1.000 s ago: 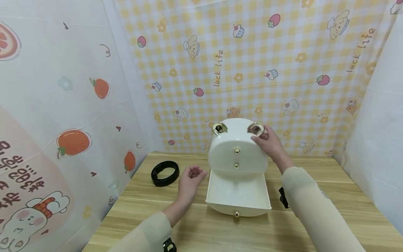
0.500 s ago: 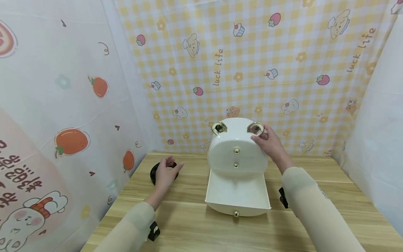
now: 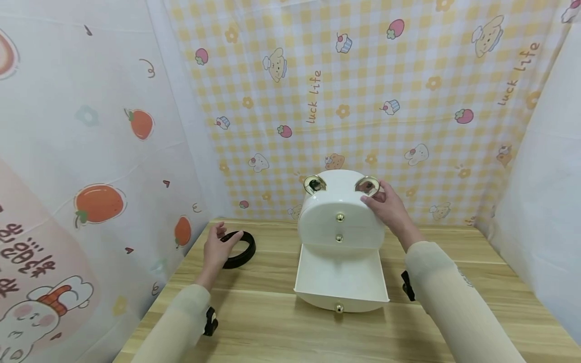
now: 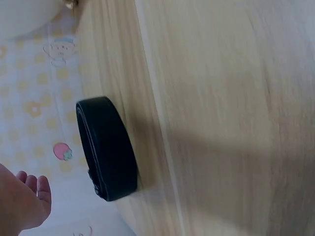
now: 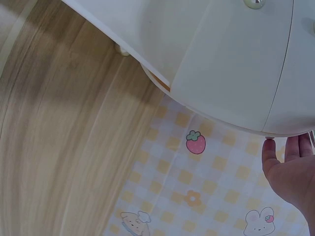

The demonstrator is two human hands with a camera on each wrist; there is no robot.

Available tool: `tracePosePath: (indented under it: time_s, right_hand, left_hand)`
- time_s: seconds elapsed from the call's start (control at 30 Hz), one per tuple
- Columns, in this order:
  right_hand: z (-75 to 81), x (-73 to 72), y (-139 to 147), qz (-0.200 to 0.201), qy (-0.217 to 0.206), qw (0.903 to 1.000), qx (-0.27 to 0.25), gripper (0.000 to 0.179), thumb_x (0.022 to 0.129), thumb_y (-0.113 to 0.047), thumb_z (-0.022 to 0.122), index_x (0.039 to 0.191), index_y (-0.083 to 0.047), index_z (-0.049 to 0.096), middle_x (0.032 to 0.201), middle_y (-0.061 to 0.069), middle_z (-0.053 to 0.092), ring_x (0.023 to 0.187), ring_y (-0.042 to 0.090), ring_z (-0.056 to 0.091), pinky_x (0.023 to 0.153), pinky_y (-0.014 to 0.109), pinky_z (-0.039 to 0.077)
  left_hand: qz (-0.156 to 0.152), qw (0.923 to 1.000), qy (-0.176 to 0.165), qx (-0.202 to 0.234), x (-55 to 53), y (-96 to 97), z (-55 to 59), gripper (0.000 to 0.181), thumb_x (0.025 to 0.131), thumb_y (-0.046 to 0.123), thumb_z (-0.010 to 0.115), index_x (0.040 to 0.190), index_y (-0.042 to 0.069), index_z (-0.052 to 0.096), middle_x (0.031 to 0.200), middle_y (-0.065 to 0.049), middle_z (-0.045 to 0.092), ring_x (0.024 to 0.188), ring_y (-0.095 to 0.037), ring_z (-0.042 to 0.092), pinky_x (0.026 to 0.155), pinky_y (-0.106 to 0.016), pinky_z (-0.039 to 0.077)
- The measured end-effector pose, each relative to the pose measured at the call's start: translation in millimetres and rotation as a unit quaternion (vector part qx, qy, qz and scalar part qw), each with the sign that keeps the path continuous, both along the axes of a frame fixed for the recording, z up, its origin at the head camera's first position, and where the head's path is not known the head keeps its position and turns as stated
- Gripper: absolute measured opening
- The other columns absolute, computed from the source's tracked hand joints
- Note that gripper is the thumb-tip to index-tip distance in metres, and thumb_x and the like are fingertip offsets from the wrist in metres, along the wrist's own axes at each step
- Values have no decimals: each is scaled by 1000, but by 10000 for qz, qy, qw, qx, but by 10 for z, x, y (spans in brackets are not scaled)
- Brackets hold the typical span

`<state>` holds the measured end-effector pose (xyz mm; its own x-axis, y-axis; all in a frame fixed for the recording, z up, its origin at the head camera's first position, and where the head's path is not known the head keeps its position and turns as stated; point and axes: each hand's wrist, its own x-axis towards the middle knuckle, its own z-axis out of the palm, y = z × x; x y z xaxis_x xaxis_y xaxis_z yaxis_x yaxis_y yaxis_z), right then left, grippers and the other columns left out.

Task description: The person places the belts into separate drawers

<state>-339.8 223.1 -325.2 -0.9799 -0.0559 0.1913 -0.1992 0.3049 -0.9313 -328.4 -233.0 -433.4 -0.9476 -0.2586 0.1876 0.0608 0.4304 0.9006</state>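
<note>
On the left of the table lies a coiled black belt (image 3: 246,257), a ring standing on its edge. My left hand (image 3: 216,249) hovers at its left side, thumb and fingers spread; in the left wrist view the hand (image 4: 24,201) appears apart from the belt (image 4: 109,150). A white storage box (image 3: 317,227) with gold knobs and gold ear-like rings stands in the middle. Its bottom drawer (image 3: 340,272) is pulled out, and nothing shows inside. My right hand (image 3: 390,209) grips the box's upper right corner by the gold ring, thumb in front and fingers behind.
The wooden table (image 3: 263,322) ends at a yellow checked cloth (image 3: 272,151) behind and a white printed cloth (image 3: 136,212) on the left. Another white cloth (image 3: 551,201) hangs on the right. The drawer juts toward the front.
My left hand has moved left from beside the drawer, across the belt to its far left side. The right hand stays on the box, and the belt and drawer have not moved.
</note>
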Motion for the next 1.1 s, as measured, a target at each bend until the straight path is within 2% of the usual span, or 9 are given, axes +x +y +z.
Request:
tracePosePath:
  time_s: [0.4,0.6,0.73,0.87,1.1]
  right_hand:
    - [0,-2,10,-24,-50,10000,-17,78,99,-23,63,158,-9,14,148,23,44,137,35,41,112,48,32]
    - [0,-5,6,8,-76,10000,-63,77,99,-23,63,158,-10,15,148,23,44,136,36,43,111,48,34]
    - [-3,-19,-3,-40,-92,9999,1,75,99,-25,63,157,-10,18,148,22,45,135,36,44,110,48,36]
    - [-8,-25,-8,-74,-97,9999,3,74,99,-24,63,157,-11,19,148,22,45,135,35,44,110,48,36]
    - [60,51,-34,-16,-107,9999,-59,74,99,-20,62,157,-7,18,147,25,44,136,37,42,110,48,35]
  left_hand:
    - [-86,9996,-280,-30,-34,-196,-30,99,86,54,71,157,10,19,155,-19,29,142,-38,27,112,-53,29]
    - [-129,9992,-382,-22,-72,-332,-139,102,88,46,74,159,9,11,158,-21,23,145,-39,21,114,-54,26]
    - [-218,9976,-633,-163,-77,-418,-229,105,89,42,74,159,7,3,160,-25,15,146,-42,16,114,-57,23]
    - [-349,9946,-929,-304,-72,-475,-306,111,89,43,73,158,7,-6,161,-27,8,145,-48,16,114,-58,23]
    - [-599,9901,-1225,-327,-74,-550,-390,118,86,53,73,158,7,-9,161,-25,6,146,-45,13,115,-57,21]
